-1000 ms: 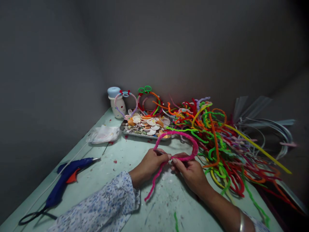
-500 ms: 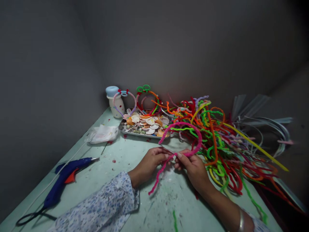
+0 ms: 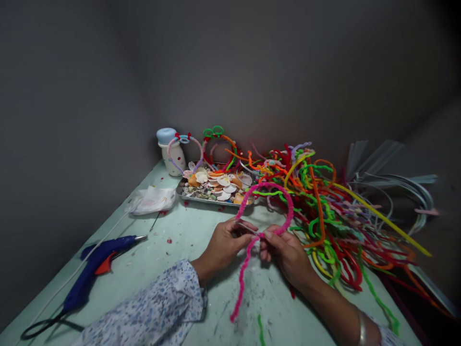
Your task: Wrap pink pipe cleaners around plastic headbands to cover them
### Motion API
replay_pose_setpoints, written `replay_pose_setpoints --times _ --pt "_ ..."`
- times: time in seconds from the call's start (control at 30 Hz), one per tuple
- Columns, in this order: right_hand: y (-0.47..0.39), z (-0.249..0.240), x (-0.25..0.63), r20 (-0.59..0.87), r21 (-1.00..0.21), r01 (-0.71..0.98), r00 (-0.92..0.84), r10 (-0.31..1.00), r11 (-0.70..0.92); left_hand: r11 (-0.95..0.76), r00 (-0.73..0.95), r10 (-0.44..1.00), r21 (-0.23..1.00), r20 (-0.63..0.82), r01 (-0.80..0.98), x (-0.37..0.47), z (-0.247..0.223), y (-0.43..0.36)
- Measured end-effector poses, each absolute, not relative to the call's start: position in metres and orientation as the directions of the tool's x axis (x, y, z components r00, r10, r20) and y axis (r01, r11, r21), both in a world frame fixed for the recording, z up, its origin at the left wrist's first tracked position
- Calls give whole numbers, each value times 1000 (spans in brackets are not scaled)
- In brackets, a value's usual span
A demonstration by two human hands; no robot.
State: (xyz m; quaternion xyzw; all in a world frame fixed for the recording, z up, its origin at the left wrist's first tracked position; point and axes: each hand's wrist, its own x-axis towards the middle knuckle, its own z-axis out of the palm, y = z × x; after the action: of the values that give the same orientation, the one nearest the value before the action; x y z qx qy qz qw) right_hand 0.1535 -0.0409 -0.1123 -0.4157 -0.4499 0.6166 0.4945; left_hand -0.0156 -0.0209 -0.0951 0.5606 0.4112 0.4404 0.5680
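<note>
A bright pink pipe cleaner arches in a loop above my hands, one loose tail hanging down toward the table. Between my fingers shows a thin pale strip, which looks like a bare part of a headband. My left hand is closed at the left side, its fingertips pinching this strip beside the pink tail. My right hand pinches the pink pipe cleaner at the lower right of the loop. The fingertips of both hands are close together, and part of the grip is hidden.
A heap of colourful pipe cleaners lies right, with thin clear headbands beyond. Behind stand a metal tray of shells, finished headbands and a jar. A blue glue gun and a plastic bag lie left.
The pink loop has shifted left and turned more upright. Its loose tail now hangs lower and longer. My left fingers have opened slightly around the strip; my right hand has barely moved.
</note>
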Motion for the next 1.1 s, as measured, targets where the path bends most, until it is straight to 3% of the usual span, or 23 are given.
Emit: replay_pose_setpoints --times 0.2,0.73,1.1 --pt "-41 -113 155 -95 -953 -263 -204 974 -148 -106 326 939 994 106 -18 -17 -90 -24" --pt "-42 -105 154 -185 -936 -246 -270 945 -253 -102 372 921 993 116 -58 -21 -94 -26" --pt "-44 -106 153 -100 -969 -197 -233 967 -148 -130 311 945 989 100 75 -19 -86 -30"
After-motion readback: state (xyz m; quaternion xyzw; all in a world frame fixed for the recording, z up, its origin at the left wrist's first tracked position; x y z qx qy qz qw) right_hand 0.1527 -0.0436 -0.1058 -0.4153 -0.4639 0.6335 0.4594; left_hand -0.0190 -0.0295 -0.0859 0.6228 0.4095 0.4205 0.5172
